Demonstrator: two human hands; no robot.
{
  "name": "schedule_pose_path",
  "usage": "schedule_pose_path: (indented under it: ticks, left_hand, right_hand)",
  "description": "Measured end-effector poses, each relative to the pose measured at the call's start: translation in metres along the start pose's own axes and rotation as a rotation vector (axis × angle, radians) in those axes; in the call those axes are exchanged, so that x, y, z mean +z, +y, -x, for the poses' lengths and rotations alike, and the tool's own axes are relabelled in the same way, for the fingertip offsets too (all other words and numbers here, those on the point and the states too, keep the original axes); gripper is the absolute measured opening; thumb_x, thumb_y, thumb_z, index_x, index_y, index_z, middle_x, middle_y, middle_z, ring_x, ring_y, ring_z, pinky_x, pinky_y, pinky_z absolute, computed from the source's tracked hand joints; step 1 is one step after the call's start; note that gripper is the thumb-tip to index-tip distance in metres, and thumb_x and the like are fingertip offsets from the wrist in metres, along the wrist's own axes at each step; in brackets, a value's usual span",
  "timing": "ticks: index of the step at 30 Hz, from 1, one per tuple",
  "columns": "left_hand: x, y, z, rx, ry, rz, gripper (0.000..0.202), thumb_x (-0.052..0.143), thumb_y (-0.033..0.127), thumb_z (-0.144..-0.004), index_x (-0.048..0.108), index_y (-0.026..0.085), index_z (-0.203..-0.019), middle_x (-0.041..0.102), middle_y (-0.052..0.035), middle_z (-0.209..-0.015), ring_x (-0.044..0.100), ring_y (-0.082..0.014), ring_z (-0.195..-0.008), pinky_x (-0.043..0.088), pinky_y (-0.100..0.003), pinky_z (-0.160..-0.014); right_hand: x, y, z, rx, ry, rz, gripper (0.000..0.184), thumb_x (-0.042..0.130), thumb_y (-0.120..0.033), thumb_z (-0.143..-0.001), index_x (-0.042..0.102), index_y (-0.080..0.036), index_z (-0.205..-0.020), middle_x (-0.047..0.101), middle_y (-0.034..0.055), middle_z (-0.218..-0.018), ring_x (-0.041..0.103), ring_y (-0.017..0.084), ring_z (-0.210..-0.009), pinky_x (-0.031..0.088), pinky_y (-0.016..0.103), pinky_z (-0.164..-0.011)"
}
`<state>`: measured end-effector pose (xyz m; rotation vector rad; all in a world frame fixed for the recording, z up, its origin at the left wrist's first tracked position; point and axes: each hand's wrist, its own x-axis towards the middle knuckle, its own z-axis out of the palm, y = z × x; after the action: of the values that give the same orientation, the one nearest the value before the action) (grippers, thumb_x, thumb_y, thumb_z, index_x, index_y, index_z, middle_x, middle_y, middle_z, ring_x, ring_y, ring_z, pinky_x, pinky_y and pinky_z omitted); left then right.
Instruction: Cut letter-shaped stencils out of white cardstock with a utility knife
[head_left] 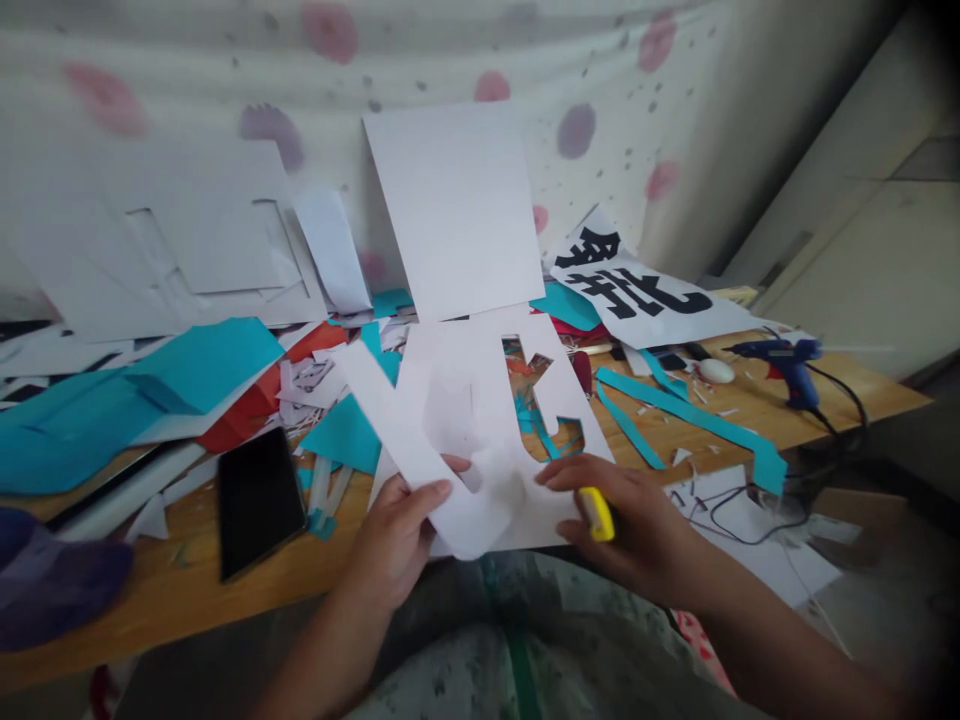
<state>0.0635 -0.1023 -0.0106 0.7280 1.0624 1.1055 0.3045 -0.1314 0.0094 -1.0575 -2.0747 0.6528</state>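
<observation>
My left hand (pixel 401 525) pinches a white cut-out piece (pixel 397 425) between thumb and fingers. This piece has a long arm slanting up to the left, and its lower end is blurred. Under it lies a white board (pixel 435 370) at the table's front edge, with a curved, stroke-shaped opening cut through its right side. My right hand (pixel 637 520) is closed around a yellow-handled cutter (pixel 598 513); its blade cannot be made out. The fingers of that hand rest at or just above the board, below the opening.
A black phone (pixel 259 500) lies left of the board, near teal paper (pixel 202 365) and scraps. A blank white panel (pixel 457 210) leans at the back. Rightward are a sheet with black characters (pixel 637 290), teal strips (pixel 697 415) and a corded blue glue gun (pixel 795 365).
</observation>
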Motion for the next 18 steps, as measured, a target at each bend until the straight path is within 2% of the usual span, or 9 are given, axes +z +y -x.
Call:
schedule_pose_path:
  ticks: [2,4,7,12,15,18]
  left_hand:
    - [-0.008,-0.003,-0.001,0.100,0.083,0.013,0.030,0.082,0.029,-0.060,0.073,0.015,-0.085,0.072,-0.0035,-0.081,0.063,-0.0153,-0.071,0.050,-0.023,-0.062]
    - [-0.014,-0.007,-0.003,0.167,0.131,0.029,0.028,0.082,0.029,-0.063,0.073,0.017,-0.087,0.073,-0.0022,-0.084,0.063,-0.0146,-0.073,0.051,-0.023,-0.064]
    - [-0.021,-0.014,-0.005,0.229,0.079,0.065,0.026,0.079,0.029,-0.070,0.073,0.019,-0.093,0.073,-0.0020,-0.091,0.064,-0.0147,-0.082,0.051,-0.024,-0.072]
    - [-0.028,-0.015,-0.007,0.264,0.038,0.145,0.022,0.078,0.027,-0.072,0.074,0.019,-0.092,0.073,-0.0032,-0.099,0.064,-0.0166,-0.096,0.050,-0.025,-0.084]
    - [-0.031,-0.016,-0.008,0.259,0.066,0.147,0.025,0.079,0.029,-0.070,0.074,0.019,-0.093,0.072,-0.0037,-0.099,0.063,-0.0169,-0.095,0.051,-0.026,-0.084]
    - [-0.032,-0.019,-0.010,0.267,0.069,0.142,0.028,0.081,0.031,-0.068,0.074,0.019,-0.092,0.072,-0.0045,-0.100,0.063,-0.0183,-0.097,0.052,-0.027,-0.084]
  right_hand:
    - [-0.007,0.007,0.012,0.216,0.058,-0.022,0.022,0.057,-0.026,-0.087,0.056,-0.024,-0.109,0.067,0.0069,-0.103,0.064,0.016,-0.075,0.053,0.030,-0.067]
    - [-0.014,0.014,0.020,0.408,0.079,-0.106,0.024,0.056,-0.035,-0.088,0.056,-0.023,-0.109,0.065,0.0069,-0.104,0.060,0.013,-0.062,0.052,0.029,-0.059]
    - [-0.014,0.021,0.022,0.580,0.089,-0.228,0.029,0.058,-0.035,-0.085,0.056,-0.022,-0.110,0.065,0.0038,-0.093,0.059,0.012,-0.057,0.053,0.030,-0.058]
    - [0.005,0.018,-0.002,0.644,-0.020,-0.328,0.030,0.061,-0.018,-0.074,0.058,-0.022,-0.104,0.064,0.0013,-0.091,0.060,0.011,-0.053,0.052,0.027,-0.053]
    - [0.012,0.019,-0.019,0.717,-0.076,-0.329,0.028,0.060,-0.014,-0.071,0.060,-0.021,-0.098,0.061,-0.0023,-0.072,0.059,0.011,-0.048,0.046,0.022,-0.046]
    - [0.014,0.023,-0.027,0.793,-0.060,-0.398,0.029,0.060,-0.013,-0.069,0.060,-0.018,-0.097,0.054,-0.0057,-0.056,0.057,0.011,-0.045,0.042,0.021,-0.045]
